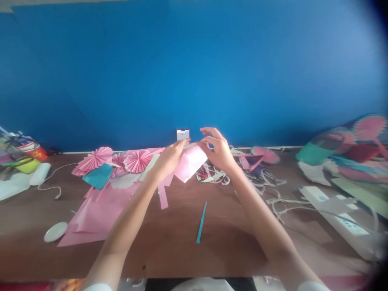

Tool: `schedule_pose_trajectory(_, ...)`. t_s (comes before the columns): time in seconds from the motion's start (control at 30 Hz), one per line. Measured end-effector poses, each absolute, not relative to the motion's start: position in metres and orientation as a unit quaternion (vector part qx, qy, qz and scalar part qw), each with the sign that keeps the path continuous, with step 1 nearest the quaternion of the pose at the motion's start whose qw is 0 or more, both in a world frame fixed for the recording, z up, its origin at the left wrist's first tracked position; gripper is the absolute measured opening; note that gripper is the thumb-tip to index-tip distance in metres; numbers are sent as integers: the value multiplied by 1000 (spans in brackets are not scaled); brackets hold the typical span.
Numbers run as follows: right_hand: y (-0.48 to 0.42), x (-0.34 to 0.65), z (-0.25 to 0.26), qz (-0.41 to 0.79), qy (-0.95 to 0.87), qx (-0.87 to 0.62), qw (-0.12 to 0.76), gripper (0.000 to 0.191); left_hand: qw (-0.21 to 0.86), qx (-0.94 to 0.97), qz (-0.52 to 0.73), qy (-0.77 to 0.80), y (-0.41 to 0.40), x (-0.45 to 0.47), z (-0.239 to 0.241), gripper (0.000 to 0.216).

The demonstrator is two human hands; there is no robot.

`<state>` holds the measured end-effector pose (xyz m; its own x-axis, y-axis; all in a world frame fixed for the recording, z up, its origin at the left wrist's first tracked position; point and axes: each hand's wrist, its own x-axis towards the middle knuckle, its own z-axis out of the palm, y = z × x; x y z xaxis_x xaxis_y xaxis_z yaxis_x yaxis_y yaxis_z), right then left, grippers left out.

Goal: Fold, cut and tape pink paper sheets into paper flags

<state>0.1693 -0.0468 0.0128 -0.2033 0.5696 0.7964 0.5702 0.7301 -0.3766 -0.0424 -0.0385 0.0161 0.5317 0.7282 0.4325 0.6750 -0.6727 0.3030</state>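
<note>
A folded sheet of pink paper (190, 163) is held up above the table in front of me, its lower corner pointing down. My left hand (173, 157) is closed on its left side, with the fingers along the top edge. At the upper right edge, my right hand (217, 151) has its thumb and lower fingers on the paper, while another finger is lifted off. Below my left hand hangs or lies a narrow pink strip (163, 197); I cannot tell if it joins the sheet. A thin teal paper strip (201, 222) lies on the table nearer me.
Behind my hands a phone (182, 135) leans against the blue wall. Pleated pink paper fans (138, 161) and large pink sheets (100, 210) lie left, near a white round lid-like disc (56, 232). Paper scraps (218, 176) lie behind; a power strip (336, 214) and cables sit right.
</note>
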Motion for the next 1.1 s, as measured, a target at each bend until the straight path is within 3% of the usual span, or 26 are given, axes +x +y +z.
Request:
schedule_pose_trajectory(0.33, -44, 170, 10, 33, -738, -378, 558, 12, 108, 873, 274, 390, -50, -36, 17, 50)
schedule_pose_trajectory(0.57, -45, 175, 13, 124, -755, -341, 546, 21, 126, 873, 269, 388, -46, -41, 24, 36)
schedule_pose_trajectory(0.93, -46, 176, 12, 133, -744, -361, 546, 23, 150, 873, 290, 362, -45, -38, 20, 32)
schedule_pose_trajectory(1.1, -46, 177, 13, 119, -743, -364, 548, 21, 209, 859, 314, 347, -46, -35, 21, 38)
